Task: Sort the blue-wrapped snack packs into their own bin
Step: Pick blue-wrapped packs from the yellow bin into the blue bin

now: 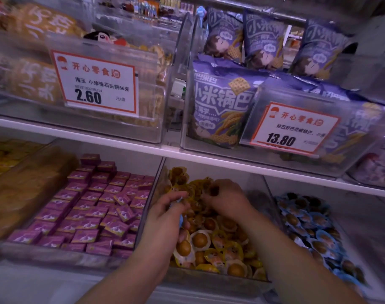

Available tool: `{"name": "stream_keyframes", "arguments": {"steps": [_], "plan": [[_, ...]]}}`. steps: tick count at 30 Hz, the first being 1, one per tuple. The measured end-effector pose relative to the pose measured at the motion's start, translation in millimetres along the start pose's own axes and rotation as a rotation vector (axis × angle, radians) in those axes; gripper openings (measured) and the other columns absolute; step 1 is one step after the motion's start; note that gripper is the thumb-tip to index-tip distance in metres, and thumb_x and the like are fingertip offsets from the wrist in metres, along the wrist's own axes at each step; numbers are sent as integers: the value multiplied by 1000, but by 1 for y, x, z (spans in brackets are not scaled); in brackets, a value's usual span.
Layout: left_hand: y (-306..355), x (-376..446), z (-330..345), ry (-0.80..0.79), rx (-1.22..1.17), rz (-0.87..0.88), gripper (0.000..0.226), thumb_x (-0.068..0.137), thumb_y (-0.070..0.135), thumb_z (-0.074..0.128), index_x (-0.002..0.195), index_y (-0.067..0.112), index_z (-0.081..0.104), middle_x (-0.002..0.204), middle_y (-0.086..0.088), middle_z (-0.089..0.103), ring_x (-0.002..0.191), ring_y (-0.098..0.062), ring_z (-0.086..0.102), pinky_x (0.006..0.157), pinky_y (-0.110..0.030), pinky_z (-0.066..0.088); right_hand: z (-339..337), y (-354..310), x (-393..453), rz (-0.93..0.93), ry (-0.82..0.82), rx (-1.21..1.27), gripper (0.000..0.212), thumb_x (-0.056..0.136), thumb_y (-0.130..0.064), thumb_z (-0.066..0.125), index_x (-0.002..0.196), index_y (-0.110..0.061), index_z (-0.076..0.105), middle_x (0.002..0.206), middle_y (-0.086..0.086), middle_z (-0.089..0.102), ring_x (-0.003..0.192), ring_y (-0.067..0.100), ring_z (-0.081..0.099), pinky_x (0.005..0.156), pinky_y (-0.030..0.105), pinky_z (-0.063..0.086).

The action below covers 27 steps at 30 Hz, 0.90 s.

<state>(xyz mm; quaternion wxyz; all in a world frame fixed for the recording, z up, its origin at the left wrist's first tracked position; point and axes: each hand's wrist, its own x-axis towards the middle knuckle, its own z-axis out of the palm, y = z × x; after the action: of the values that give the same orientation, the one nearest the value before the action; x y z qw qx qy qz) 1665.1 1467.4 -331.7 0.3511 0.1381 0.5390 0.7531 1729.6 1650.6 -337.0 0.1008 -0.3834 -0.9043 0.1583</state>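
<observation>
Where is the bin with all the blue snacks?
In the head view, the blue snack bin sits low on the right, beside the yellow snack bin where both hands dig.

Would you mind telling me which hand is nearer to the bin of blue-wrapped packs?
Right. The right hand is in the yellow-pack bin beside the blue-wrapped packs; the left hand is farther left.
</observation>
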Motion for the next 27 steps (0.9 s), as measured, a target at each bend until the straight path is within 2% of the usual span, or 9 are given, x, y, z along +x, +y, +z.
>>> {"name": "stream_keyframes", "arguments": {"steps": [3,6,10,13,15,18,21,24,27], "plan": [[-3,-1,-1,12,161,124,27,96,5,55,111,24,68,74,-7,61,52,-11,51,42,-24,37,-32,-7,-34,58,181,308,19,91,-37,62,91,-22,74,96,1,75,94,19,67,83,30,51],[-10,-6,-1,10,549,444,35,98,11,54,127,31,58,105,8,63,86,1,61,78,-18,48,-46,-21,-86,159,286,849,16,92,-21,63,84,-25,77,82,-3,76,85,16,70,79,39,57],[-13,-16,17,-110,746,693,39,100,25,45,135,42,45,124,18,48,119,5,47,97,-7,34,-34,-41,-133,474,-196,1616,33,71,-27,68,95,-7,78,102,15,75,85,30,73,65,42,60],[-19,-16,26,-232,873,714,44,98,37,43,142,40,43,138,17,48,131,-3,43,111,-26,35,-34,-41,-134,485,-352,1854,44,90,-41,53,114,-10,73,119,15,70,107,30,69,99,47,50],[-21,-17,28,-311,1024,732,57,94,52,39,149,34,36,149,18,40,143,-4,30,117,-40,29,-39,-37,-132,452,-282,1869,39,92,-35,56,120,-12,70,120,15,70,113,30,66,106,46,44],[-21,-18,33,-461,1104,742,79,83,66,38,152,35,15,157,26,12,148,5,5,122,-31,18,-42,-27,-131,408,-207,1672,30,91,-17,64,120,-12,69,114,15,72,108,30,68,103,49,49],[-14,-20,33,-536,769,580,88,80,66,53,153,36,15,155,33,22,142,10,24,110,-14,31,-57,-10,-129,300,-133,1576,20,89,-12,68,108,-11,72,102,13,75,93,25,72,80,38,60],[-12,-18,27,-476,677,618,61,88,55,55,144,35,42,144,30,45,132,11,41,94,0,35,-86,21,-123,218,19,1627,16,81,-14,72,96,-7,72,89,17,72,78,26,70,50,25,50],[-16,-14,28,-399,804,693,18,94,42,56,108,41,68,117,26,63,112,8,58,83,0,41,-103,68,-101,262,286,1542,17,91,-4,61,106,-3,67,101,21,71,90,31,70,55,31,55]]}}
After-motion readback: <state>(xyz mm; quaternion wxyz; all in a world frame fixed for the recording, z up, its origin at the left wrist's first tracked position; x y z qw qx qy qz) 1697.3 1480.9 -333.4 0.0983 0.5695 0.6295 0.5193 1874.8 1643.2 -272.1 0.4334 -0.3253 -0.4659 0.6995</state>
